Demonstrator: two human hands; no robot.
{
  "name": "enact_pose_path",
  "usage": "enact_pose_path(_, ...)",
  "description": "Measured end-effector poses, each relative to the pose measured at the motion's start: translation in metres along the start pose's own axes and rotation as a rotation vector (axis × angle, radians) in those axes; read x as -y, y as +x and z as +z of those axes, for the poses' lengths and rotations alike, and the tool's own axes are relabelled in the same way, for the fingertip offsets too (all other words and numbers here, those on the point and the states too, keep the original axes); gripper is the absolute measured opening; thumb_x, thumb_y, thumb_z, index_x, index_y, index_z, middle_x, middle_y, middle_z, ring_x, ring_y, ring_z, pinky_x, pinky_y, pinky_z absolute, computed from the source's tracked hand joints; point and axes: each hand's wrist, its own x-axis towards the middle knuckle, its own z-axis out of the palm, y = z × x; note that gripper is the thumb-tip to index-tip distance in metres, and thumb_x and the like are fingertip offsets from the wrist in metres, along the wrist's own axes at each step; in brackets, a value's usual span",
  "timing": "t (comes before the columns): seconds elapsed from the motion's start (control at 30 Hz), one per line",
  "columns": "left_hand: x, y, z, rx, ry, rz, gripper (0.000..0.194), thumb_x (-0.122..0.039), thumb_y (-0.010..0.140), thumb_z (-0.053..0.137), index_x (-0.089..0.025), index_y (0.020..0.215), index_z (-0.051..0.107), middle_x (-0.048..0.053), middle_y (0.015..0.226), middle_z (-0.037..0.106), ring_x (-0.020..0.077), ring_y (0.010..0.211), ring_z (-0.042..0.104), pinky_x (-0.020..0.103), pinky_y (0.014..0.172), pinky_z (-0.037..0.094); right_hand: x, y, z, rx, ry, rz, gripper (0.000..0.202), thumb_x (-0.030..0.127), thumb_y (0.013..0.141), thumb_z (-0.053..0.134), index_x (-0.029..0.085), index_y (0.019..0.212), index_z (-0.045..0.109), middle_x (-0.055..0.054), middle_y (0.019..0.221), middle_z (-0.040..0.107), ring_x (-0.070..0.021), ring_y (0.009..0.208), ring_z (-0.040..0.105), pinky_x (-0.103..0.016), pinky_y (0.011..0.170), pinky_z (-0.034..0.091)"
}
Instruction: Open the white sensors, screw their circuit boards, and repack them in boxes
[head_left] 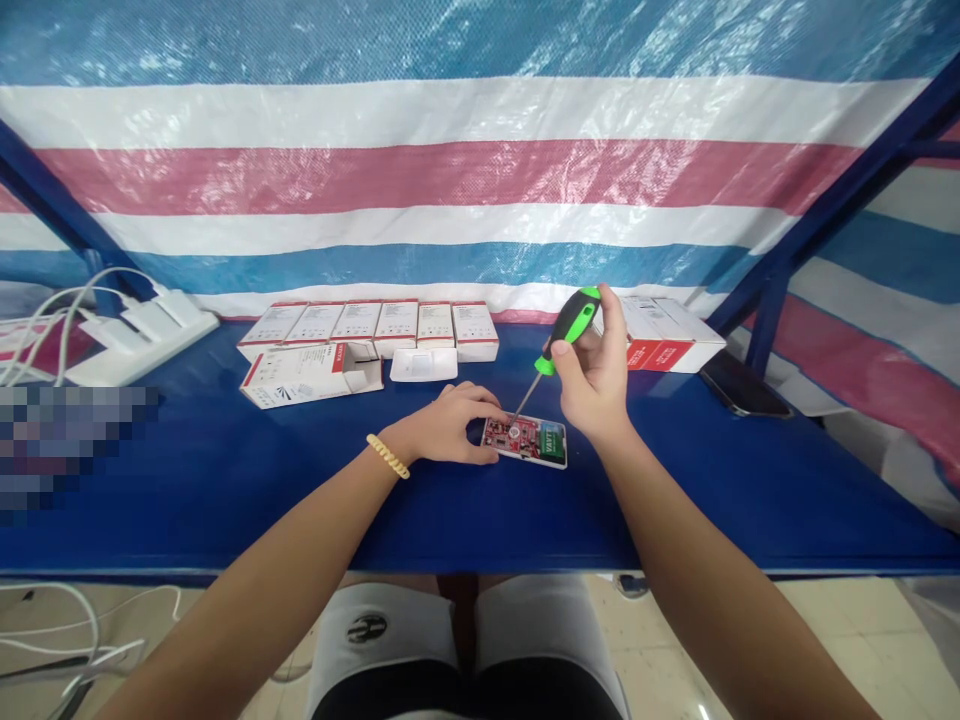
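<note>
A small device with a red circuit board [529, 438] in a white shell lies on the blue table. It carries a green-labelled part at its right end. My left hand [461, 420] grips the device's left end between thumb and fingers. In my right hand [596, 375] is a screwdriver [574, 325] with a green and black handle, held tilted. Its shaft slants down to the left, and the tip meets the board near my left fingertips; the exact contact point is too small to tell. Behind my left hand lies a white plastic cover [424, 365].
Several white boxes [397, 325] with red edges stand in a row at the back. An open box [311, 375] lies before them. A larger box [660, 335] and a dark phone [746, 385] are on the right. A power strip [142, 340] with white cables sits at left.
</note>
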Motion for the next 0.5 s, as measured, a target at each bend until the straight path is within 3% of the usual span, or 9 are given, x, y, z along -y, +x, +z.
enact_pose_path(0.1, -0.003, 0.001, 0.002, -0.04, -0.015, 0.014, 0.045, -0.043, 0.08, 0.073, -0.021, 0.118, 0.068, 0.01, 0.13, 0.059, 0.0298, 0.122, 0.051, 0.047, 0.106, 0.034, -0.006, 0.002, -0.002, 0.023, -0.038, -0.062, 0.072, 0.05, 0.094, 0.053, 0.045, 0.154, 0.012, -0.006, 0.118, 0.066, -0.0278, 0.1, 0.071, -0.051, 0.067, 0.066)
enact_pose_path(0.3, -0.006, 0.005, 0.007, -0.167, -0.07, 0.045, 0.015, -0.03, 0.087, 0.065, -0.02, 0.097, 0.07, 0.008, 0.117, 0.066, 0.0224, 0.111, 0.058, 0.04, 0.099, 0.04, -0.008, 0.004, -0.006, -0.024, -0.068, -0.112, 0.074, 0.053, 0.094, 0.05, 0.048, 0.154, 0.008, -0.008, 0.132, 0.06, -0.0315, 0.111, 0.068, -0.049, 0.066, 0.066)
enact_pose_path(0.5, -0.002, 0.007, 0.01, -0.187, -0.102, 0.066, 0.006, -0.023, 0.087, 0.064, -0.019, 0.084, 0.067, 0.005, 0.109, 0.068, 0.0197, 0.105, 0.061, 0.037, 0.094, 0.042, -0.009, 0.005, -0.006, -0.062, -0.04, -0.117, 0.071, 0.05, 0.095, 0.051, 0.046, 0.154, 0.011, -0.008, 0.135, 0.059, -0.0274, 0.1, 0.071, -0.046, 0.066, 0.066)
